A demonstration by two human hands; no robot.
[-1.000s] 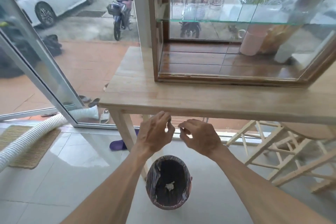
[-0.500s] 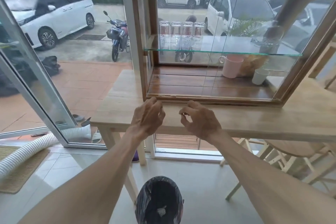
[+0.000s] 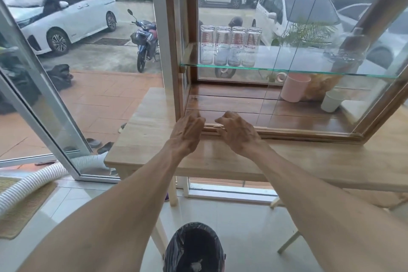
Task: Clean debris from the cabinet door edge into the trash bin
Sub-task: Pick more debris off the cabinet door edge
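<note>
A wooden glass-fronted cabinet (image 3: 287, 132) stands on a light wooden table (image 3: 309, 161). Both my hands rest at the left end of its bottom front rail. My left hand (image 3: 187, 132) has its fingers spread over the rail near the corner. My right hand (image 3: 238, 132) curls its fingertips onto the rail, just right of a pale strip of debris (image 3: 215, 126) lying in the track between the hands. Neither hand visibly holds anything. On the floor below me stands the black-lined trash bin (image 3: 194, 247), a pale scrap at its bottom.
Inside the cabinet a glass shelf (image 3: 287, 69) carries several glass jars (image 3: 229, 46); a pink mug (image 3: 293, 87) and a white cup (image 3: 331, 100) stand below. A white ribbed hose (image 3: 33, 183) lies on a mat at the left. Wooden chair legs (image 3: 287, 245) stand at the right.
Both hands rose from over the trash bin, below the table edge, up to the cabinet's bottom rail. My view tilted upward, so the bin slid to the bottom of the frame.
</note>
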